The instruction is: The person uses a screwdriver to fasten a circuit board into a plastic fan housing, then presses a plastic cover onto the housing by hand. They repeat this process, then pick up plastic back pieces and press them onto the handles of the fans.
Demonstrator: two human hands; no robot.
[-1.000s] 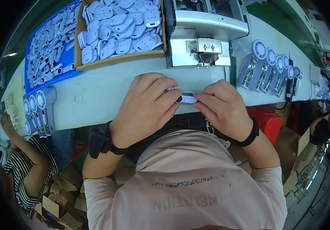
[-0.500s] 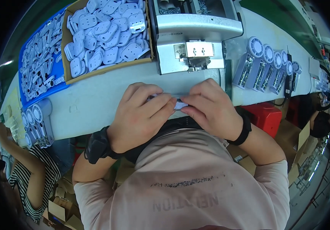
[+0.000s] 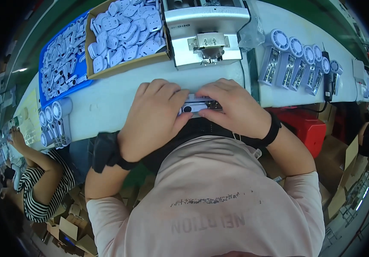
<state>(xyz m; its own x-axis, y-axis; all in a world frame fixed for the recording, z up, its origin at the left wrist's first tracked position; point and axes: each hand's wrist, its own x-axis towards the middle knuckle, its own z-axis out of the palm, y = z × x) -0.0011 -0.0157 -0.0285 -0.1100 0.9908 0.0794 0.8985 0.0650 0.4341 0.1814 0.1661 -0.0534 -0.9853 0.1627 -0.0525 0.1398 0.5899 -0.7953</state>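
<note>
Evidently, a pale casing [image 3: 195,107] lies between both hands [image 3: 153,112], part-closed, their thumbs and fingers gripping its ends.

I wear a pale pink, short-sleeved cloth T-shirt [image 3: 206,175], its front marked with a dark speckled strip above faded lettering. Just behind my left hand [image 3: 152,111] sits a bulky black wristband [image 3: 105,150]; behind my right hand [image 3: 241,106], a slimmer black wristband [image 3: 274,128]. Black waist-level fabric [image 3: 204,127] shows nearby.

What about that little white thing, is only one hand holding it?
No, the person's left hand and right hand both grip the white piece, one at each end.
</note>
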